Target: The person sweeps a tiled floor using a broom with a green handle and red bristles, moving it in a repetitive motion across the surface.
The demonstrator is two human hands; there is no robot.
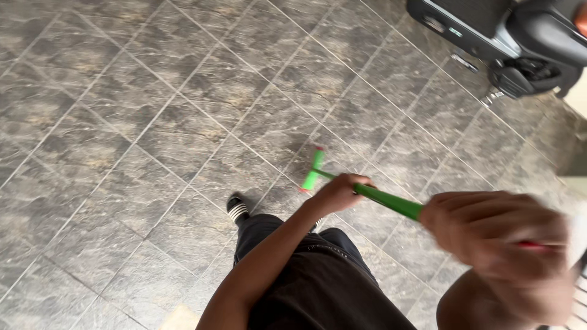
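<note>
I hold a long green pole (391, 201) with both hands over a grey tiled floor (153, 122). My left hand (339, 192) is shut around the pole lower down, near its short green cross-head (313, 170), which rests on the tiles. My right hand (495, 235), blurred and close to the camera, grips the upper part, where a bit of red (532, 245) shows. Below my hands are my black trousers (306, 281) and a black shoe with white stripes (237, 208).
A dark scooter (513, 36) stands at the top right, its stand on the tiles. A pale wall or step edge (578, 98) shows at the far right. Grey marbled tiles run across the left and middle.
</note>
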